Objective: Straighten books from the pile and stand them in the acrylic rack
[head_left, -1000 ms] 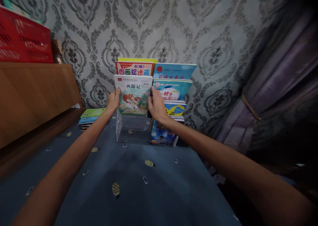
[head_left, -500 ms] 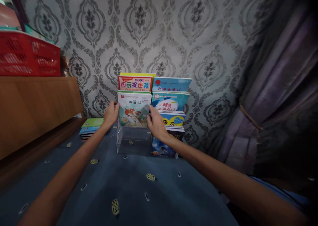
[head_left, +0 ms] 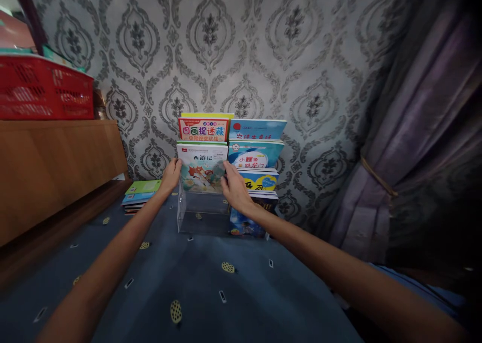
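Observation:
A white-covered picture book (head_left: 201, 169) with a fox-like figure on it stands in the left column of a clear acrylic book rack (head_left: 203, 215). My left hand (head_left: 172, 174) grips its left edge, and my right hand (head_left: 235, 187) has its right edge, fingers closed. Behind it rises a red-covered book (head_left: 203, 130). In the right column, several books stand in tiers: a light blue one (head_left: 258, 128), a teal one (head_left: 252, 154), a blue and yellow one (head_left: 261, 181) and a dark blue one (head_left: 246, 223). Bare clear plastic shows below the white book.
Left of the rack lies a stack of thin books (head_left: 141, 195) with a green one on top. A wooden cabinet (head_left: 64, 167) carries a red plastic basket (head_left: 45, 88). The blue patterned cloth (head_left: 196, 288) spreads in front; a tied curtain (head_left: 376, 182) hangs at the right.
The view has shifted slightly. Both hands keep hold of the white picture book, which sits almost the same in the rack, perhaps a touch lower.

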Available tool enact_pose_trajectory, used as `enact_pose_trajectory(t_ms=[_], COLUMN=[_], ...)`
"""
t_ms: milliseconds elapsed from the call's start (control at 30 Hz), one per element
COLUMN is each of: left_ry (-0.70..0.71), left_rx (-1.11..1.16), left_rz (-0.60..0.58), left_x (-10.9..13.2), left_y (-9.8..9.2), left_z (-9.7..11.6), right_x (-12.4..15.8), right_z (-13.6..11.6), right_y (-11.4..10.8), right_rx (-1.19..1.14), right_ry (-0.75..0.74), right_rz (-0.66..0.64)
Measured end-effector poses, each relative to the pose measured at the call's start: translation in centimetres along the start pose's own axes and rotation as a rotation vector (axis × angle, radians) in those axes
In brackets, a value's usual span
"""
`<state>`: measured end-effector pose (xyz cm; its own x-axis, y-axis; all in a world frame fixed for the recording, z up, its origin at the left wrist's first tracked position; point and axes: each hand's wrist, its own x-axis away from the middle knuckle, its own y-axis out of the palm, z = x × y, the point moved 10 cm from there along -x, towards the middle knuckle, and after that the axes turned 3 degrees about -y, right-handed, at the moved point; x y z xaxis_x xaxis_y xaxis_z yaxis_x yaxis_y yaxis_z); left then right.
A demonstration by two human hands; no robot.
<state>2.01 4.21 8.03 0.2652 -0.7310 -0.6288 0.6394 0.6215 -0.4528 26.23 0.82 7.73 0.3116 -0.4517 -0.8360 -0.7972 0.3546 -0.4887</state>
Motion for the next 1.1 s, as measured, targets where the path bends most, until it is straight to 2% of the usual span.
enact_pose_trajectory(t_ms=[200, 567, 833, 1100], left_ry=[-0.058, -0.041, 0.018, 0.051], left_rx=[-0.058, -0.172, -0.156, -0.107], left_rz=[0.038, 0.008, -0.002, 0.001], left_x=[-1.6, -1.0, -0.6, -0.5], left_y=[0.6, 0.0, -0.3, -0.3], left_z=[-0.2, 0.6, 0.7, 0.7], right_x=[-1.0, -0.7, -0.9, -1.1], right_z=[0.1, 0.6, 0.4, 0.4], right_y=[0.4, 1.1, -0.1, -0.2], right_rx=[0.007, -0.006, -0.039, -0.071], right_ry=[0.016, 0.034, 0.059, 0.041], right_rz=[-0.044, -0.088, 0.021, 0.015])
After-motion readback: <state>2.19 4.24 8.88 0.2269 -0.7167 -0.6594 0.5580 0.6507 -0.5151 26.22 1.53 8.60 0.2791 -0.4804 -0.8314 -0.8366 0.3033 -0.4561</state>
